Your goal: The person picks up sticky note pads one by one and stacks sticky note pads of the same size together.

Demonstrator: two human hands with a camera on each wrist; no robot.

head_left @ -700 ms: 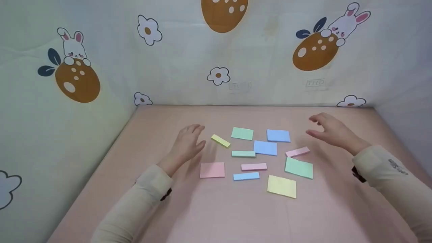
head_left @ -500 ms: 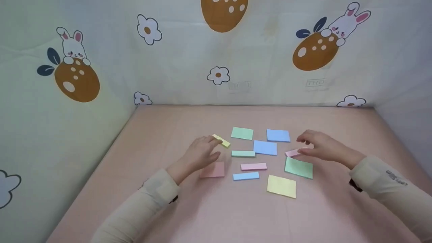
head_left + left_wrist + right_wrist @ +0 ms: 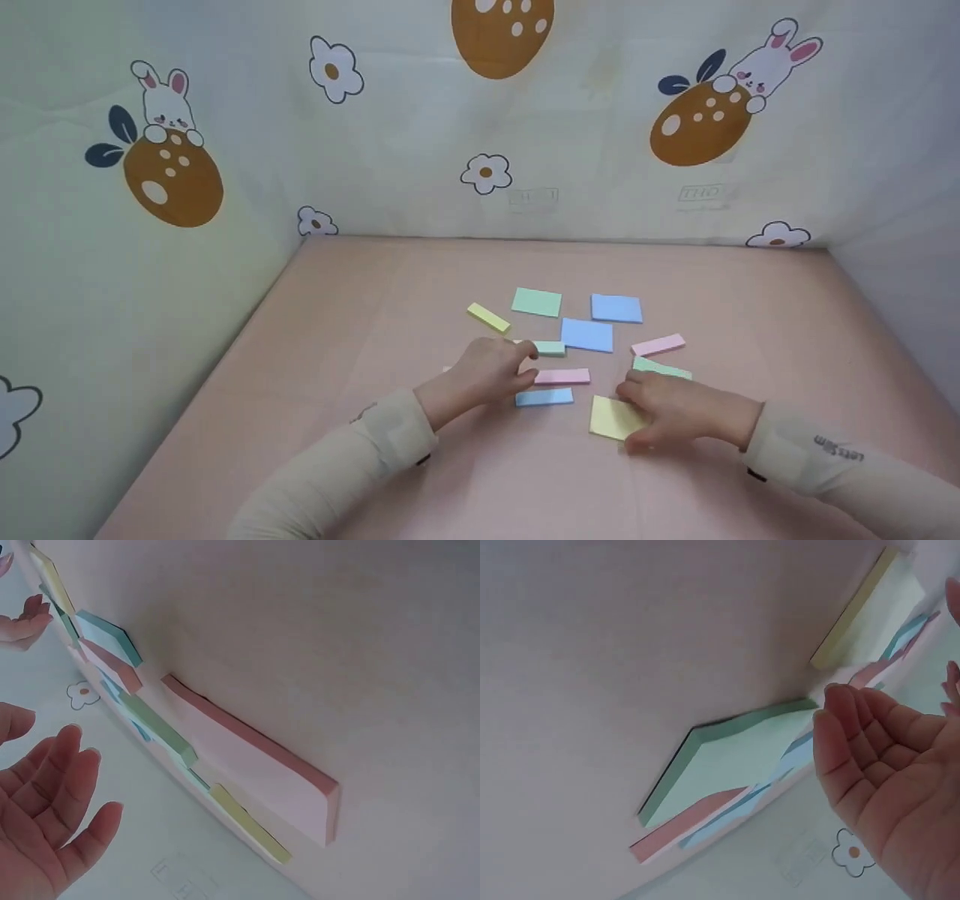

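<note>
My left hand [image 3: 487, 373] hovers with loosely bent fingers by the left ends of a green sticky-note strip [image 3: 552, 349] and a pink strip [image 3: 564, 376]. A light-blue strip [image 3: 544, 397] lies just in front. Mostly hidden behind that hand in the head view, a pink sticky-note pad [image 3: 247, 757] shows large in the left wrist view. My right hand [image 3: 686, 409] is over the yellow pad [image 3: 611, 418], covering its right part, and overlaps a green pad [image 3: 660, 366]. Nothing is between the fingers of either hand; in the right wrist view the fingertips [image 3: 832, 701] appear apart from the pads.
Farther back on the pink table [image 3: 360, 300] lie a yellow strip [image 3: 488, 318], a green pad [image 3: 537, 302] and two blue pads, one [image 3: 616, 308] behind the other [image 3: 586, 335]. Another pink strip [image 3: 658, 345] is at the right. Patterned cloth walls [image 3: 405, 150] enclose the table.
Both hands have come in over the notes and toward the person. The left moved right, toward the strips; the right came down from the back right to the yellow pad. The notes lie as before.
</note>
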